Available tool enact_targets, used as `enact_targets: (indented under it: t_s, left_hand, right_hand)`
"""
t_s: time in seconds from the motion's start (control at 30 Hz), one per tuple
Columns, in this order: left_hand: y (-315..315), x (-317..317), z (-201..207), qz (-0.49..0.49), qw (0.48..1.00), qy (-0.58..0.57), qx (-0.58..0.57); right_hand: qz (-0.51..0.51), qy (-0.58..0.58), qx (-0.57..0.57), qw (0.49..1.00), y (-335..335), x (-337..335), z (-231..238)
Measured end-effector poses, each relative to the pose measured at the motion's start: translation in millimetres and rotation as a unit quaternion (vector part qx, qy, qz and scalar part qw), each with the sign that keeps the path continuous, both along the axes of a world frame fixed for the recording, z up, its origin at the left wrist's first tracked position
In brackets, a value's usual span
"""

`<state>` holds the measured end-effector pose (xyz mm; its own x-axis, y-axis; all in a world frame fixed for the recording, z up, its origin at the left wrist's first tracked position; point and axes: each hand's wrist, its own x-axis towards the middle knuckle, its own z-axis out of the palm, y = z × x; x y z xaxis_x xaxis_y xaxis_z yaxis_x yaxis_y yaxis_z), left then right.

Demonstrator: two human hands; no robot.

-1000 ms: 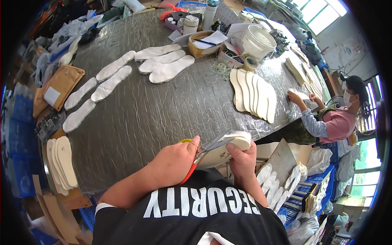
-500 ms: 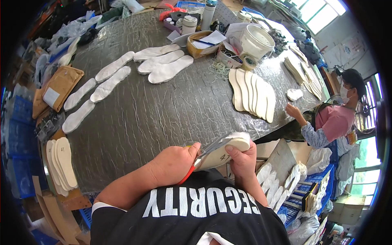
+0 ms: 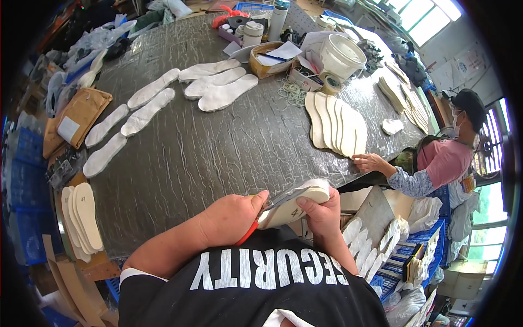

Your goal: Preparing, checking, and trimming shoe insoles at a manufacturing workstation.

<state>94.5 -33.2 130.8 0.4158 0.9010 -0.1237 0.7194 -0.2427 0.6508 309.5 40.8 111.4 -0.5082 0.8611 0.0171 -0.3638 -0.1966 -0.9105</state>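
My left hand [image 3: 234,217] is closed on a pair of scissors with red handles [image 3: 248,233]. Their grey blades [image 3: 286,196] lie along the upper edge of a cream insole [image 3: 283,213] with white fluffy lining at its far end. My right hand [image 3: 322,211] pinches that insole by its right end, thumb on top. It is held up in front of my chest, at the near edge of the table. Whether the blades are apart is hard to make out.
Several white insoles [image 3: 227,92] lie on the dark table [image 3: 218,141]. A fanned stack of cream insoles [image 3: 336,122] sits to the right, a co-worker's hand [image 3: 371,162] at its near end. Behind it stand a white bucket [image 3: 342,54] and a tape-wrapped container [image 3: 267,68].
The co-worker's hand has moved left to the near end of the cream stack. My insole has shifted slightly left and down with my right hand; my left hand has barely moved.
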Motion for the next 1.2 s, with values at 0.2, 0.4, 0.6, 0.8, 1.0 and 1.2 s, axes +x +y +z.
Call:
enact_targets:
  t_s: [0.2, 0.4, 0.6, 0.8, 1.0, 1.2]
  left_hand:
    - [-2.8, 0.6, -3.9, 0.019, 0.993, -0.026, 0.111]
    - [-1.7, -5.1, -3.6, -0.003, 1.0, -0.007, 0.009]
    - [-1.9, -2.5, -7.8, 0.02, 0.992, -0.013, 0.122]
    - [-2.4, -3.9, -7.3, 0.011, 0.998, -0.009, 0.065]
    - [1.0, -5.3, -1.4, 0.003, 1.0, -0.009, 0.027]
    - [-1.7, -14.1, -25.4, 0.225, 0.904, -0.348, -0.106]
  right_hand:
    - [0.028, -0.063, 0.022, 0.997, -1.0, -0.5, 4.3]
    - [0.034, -0.061, 0.022, 0.997, 0.6, -1.3, 1.2]
    - [0.046, -0.115, 0.018, 0.992, -0.3, -3.8, 1.4]
    - [0.06, -0.094, 0.038, 0.993, 1.5, -3.9, -2.4]
    - [0.068, -0.12, 0.014, 0.99, 2.5, -5.6, -2.7]
    - [0.074, 0.013, -0.054, 0.996, 12.5, -2.4, -5.5]
